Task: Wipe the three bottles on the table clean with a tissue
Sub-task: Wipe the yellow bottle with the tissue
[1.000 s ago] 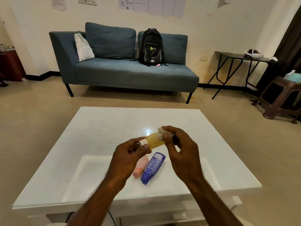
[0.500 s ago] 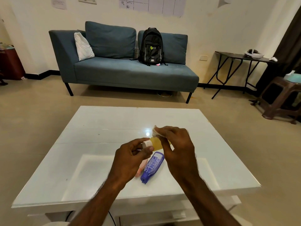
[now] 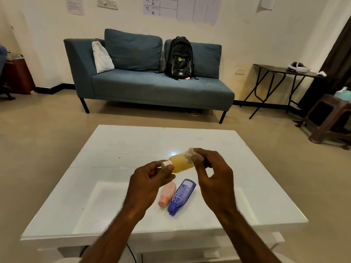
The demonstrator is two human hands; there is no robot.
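Head view: left hand [image 3: 150, 181] grips yellow bottle [image 3: 181, 164]; right hand [image 3: 214, 177] pinches tissue [image 3: 190, 155]; pink bottle [image 3: 167, 193], blue bottle [image 3: 181, 195] lie below.

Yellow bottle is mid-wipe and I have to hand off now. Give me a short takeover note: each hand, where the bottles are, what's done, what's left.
Left hand: holds the yellow bottle by its white cap end, raised above the table.
Right hand: pinches the tissue against the bottle's far end.
Pink bottle and blue bottle: lying side by side on the table, below the hands.
Done: yellow bottle is being wiped; how clean it is cannot be told.
Left: finish the yellow one, then likely wipe the pink and blue ones.
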